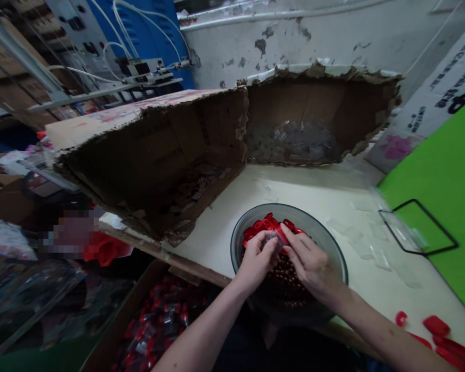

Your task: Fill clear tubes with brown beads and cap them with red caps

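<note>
My left hand (258,261) and my right hand (308,261) meet over a grey round basin (341,258). Between their fingertips is a small red plastic piece with a clear part (281,235); both hands are closed on it, and the fingers cover much of its shape. Several red plastic pieces (258,226) lie in the far side of the basin. Shiny dark brown beads (289,281) fill its near side, partly hidden beneath my hands.
Two torn-open cardboard boxes stand behind: the left box (178,129) holds small flat pieces, the right one clear plastic pieces (306,142). Clear pieces (380,257) and red pieces (436,325) lie rightward, beside a green panel (449,191). Red-and-clear pieces (166,315) fill a carton lower left.
</note>
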`<action>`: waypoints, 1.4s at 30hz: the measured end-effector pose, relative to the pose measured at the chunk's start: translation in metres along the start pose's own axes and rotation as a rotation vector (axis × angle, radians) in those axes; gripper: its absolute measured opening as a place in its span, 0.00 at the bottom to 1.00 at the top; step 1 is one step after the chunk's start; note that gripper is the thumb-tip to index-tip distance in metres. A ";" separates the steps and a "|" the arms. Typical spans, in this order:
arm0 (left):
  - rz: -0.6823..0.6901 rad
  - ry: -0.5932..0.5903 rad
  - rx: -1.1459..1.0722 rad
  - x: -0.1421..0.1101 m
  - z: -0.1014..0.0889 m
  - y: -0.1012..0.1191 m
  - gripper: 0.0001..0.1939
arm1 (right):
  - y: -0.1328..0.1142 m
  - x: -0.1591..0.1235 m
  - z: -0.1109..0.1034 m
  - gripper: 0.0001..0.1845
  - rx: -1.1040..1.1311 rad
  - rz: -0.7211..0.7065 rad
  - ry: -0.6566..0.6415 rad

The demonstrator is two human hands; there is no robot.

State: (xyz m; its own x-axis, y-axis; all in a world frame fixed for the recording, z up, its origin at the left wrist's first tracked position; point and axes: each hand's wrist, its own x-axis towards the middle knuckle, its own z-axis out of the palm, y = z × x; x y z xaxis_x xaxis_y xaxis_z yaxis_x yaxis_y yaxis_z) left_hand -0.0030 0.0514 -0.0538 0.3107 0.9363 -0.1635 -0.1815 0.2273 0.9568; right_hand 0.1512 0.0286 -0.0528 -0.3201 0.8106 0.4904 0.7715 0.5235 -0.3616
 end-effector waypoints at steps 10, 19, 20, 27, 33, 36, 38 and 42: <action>-0.043 0.001 -0.067 -0.002 -0.004 0.000 0.19 | -0.006 0.006 -0.002 0.26 -0.022 0.039 -0.025; -0.125 -0.179 -0.174 -0.010 -0.002 0.007 0.18 | -0.004 0.027 -0.023 0.23 0.606 0.445 0.127; -0.132 -0.209 -0.147 -0.012 0.000 0.006 0.17 | -0.005 0.032 -0.022 0.23 0.760 0.492 0.104; 0.036 -0.164 0.130 -0.022 0.017 0.006 0.18 | -0.018 0.047 -0.020 0.31 1.431 0.679 -0.256; 0.126 -0.048 0.316 -0.028 0.024 0.003 0.22 | -0.030 0.034 -0.014 0.29 1.452 0.669 -0.182; 0.129 -0.065 0.356 -0.031 0.022 0.003 0.22 | -0.032 0.031 -0.012 0.29 1.440 0.669 -0.204; 0.141 -0.067 0.378 -0.030 0.021 0.004 0.23 | -0.031 0.030 -0.012 0.29 1.440 0.672 -0.234; 0.118 -0.100 0.353 -0.022 0.021 0.006 0.23 | -0.030 0.032 -0.013 0.27 1.517 0.734 -0.203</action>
State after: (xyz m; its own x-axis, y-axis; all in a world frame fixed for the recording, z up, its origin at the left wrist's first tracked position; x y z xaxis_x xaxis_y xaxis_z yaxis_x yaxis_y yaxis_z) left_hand 0.0086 0.0262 -0.0397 0.3998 0.9157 -0.0399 0.1052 -0.0026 0.9944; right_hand 0.1252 0.0357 -0.0162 -0.3139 0.9339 -0.1711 -0.3646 -0.2850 -0.8865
